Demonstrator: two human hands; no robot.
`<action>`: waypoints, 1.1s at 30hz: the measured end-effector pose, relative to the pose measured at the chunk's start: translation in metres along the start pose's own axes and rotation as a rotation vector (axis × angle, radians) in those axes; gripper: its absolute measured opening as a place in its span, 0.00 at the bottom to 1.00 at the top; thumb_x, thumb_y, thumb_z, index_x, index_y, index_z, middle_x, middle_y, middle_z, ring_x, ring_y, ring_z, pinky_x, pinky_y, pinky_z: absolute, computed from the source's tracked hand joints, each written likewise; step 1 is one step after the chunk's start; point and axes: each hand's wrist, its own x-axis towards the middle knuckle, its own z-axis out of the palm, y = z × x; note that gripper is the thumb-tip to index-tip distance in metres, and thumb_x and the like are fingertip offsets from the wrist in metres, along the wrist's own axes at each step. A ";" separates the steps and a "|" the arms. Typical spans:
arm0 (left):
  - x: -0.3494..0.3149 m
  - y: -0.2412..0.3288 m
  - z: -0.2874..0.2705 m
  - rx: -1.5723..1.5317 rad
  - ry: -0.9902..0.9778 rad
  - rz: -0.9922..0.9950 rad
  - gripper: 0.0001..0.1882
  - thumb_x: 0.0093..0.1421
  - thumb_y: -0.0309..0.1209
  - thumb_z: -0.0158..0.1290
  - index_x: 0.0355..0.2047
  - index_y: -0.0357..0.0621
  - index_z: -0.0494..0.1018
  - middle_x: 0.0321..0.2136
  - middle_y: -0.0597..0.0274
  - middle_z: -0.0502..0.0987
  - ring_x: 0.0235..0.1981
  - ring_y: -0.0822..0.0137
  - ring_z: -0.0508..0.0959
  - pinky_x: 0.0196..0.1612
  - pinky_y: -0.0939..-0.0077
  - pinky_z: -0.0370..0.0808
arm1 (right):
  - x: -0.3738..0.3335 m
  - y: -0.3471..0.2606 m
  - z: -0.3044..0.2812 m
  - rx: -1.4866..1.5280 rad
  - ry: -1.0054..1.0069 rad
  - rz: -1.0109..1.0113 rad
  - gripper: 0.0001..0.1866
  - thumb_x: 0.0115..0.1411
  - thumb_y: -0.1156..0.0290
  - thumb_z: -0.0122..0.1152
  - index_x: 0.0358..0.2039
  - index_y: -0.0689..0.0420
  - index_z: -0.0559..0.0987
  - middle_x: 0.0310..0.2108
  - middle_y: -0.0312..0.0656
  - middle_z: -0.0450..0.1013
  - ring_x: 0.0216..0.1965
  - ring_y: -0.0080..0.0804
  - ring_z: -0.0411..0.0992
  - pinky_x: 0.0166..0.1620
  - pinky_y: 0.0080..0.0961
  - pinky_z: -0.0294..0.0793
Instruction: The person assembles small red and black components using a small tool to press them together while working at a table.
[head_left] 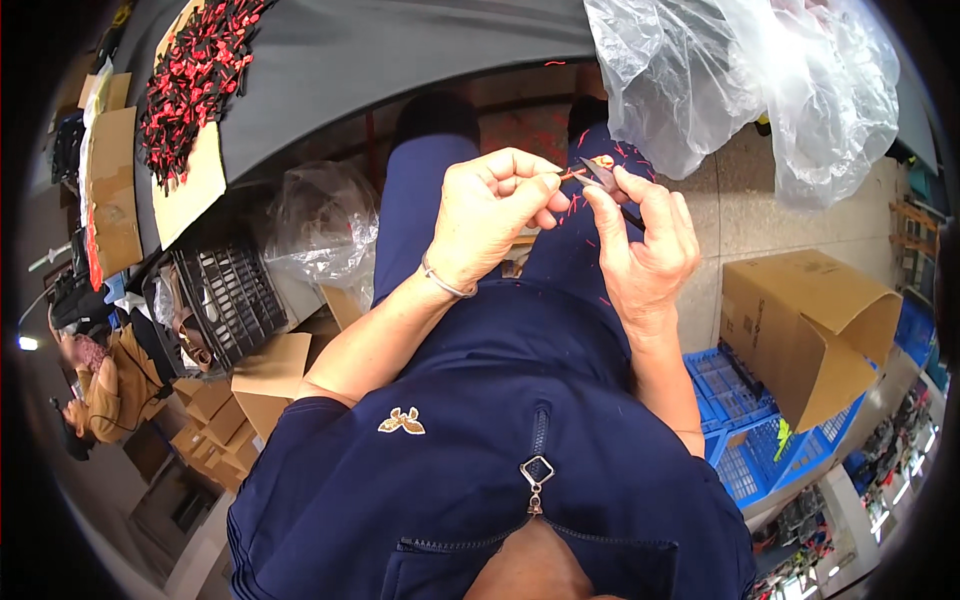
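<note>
Above my lap, my left hand (497,203) pinches a small reddish piece (570,175) between thumb and fingertips. My right hand (648,232) grips a pair of dark thread snips (604,178), and their pointed blades reach toward that piece. The two blade tips stand slightly apart, close to the left fingertips. Fingers hide most of the small piece, so its exact kind does not show. Short red thread ends (590,243) lie scattered over my dark blue trousers (556,262).
A heap of small black and red pieces (200,85) covers a cardboard sheet (205,195) on the dark table (400,50). Clear plastic bags (690,80) hang at the right. A cardboard box (800,320) rests on blue crates (735,400). At left stand a black crate (232,300) and a person (120,390).
</note>
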 end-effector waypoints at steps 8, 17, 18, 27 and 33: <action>0.003 -0.003 0.001 -0.031 -0.014 -0.025 0.08 0.59 0.28 0.53 0.35 0.35 0.74 0.25 0.61 0.78 0.22 0.78 0.74 0.29 0.85 0.72 | -0.002 0.004 0.002 -0.084 -0.010 -0.035 0.13 0.45 0.69 0.71 0.31 0.56 0.79 0.22 0.35 0.74 0.22 0.31 0.69 0.25 0.25 0.67; 0.010 -0.006 0.000 -0.079 -0.029 -0.101 0.07 0.58 0.27 0.53 0.34 0.35 0.74 0.24 0.62 0.78 0.21 0.78 0.74 0.27 0.86 0.71 | -0.012 0.017 0.014 0.510 -0.118 0.425 0.12 0.50 0.71 0.69 0.34 0.59 0.78 0.24 0.35 0.74 0.22 0.22 0.68 0.26 0.20 0.66; 0.011 -0.005 0.001 -0.043 -0.025 -0.100 0.06 0.58 0.26 0.52 0.33 0.35 0.74 0.24 0.62 0.78 0.21 0.78 0.74 0.28 0.86 0.71 | -0.012 0.016 0.014 0.786 -0.189 0.662 0.11 0.52 0.71 0.68 0.35 0.60 0.78 0.25 0.34 0.74 0.23 0.18 0.67 0.26 0.17 0.65; 0.020 -0.029 -0.009 -0.095 0.042 -0.169 0.06 0.58 0.25 0.51 0.33 0.36 0.75 0.24 0.61 0.78 0.21 0.78 0.74 0.27 0.86 0.72 | -0.002 0.013 -0.001 0.959 -0.116 0.613 0.10 0.54 0.78 0.65 0.37 0.63 0.76 0.31 0.36 0.74 0.30 0.14 0.69 0.33 0.11 0.70; 0.020 -0.023 -0.005 -0.218 0.005 -0.137 0.07 0.59 0.27 0.53 0.34 0.35 0.75 0.25 0.61 0.78 0.21 0.78 0.74 0.28 0.86 0.73 | -0.015 0.019 0.008 0.462 -0.132 0.514 0.09 0.51 0.75 0.68 0.33 0.61 0.78 0.27 0.36 0.75 0.29 0.20 0.73 0.33 0.17 0.72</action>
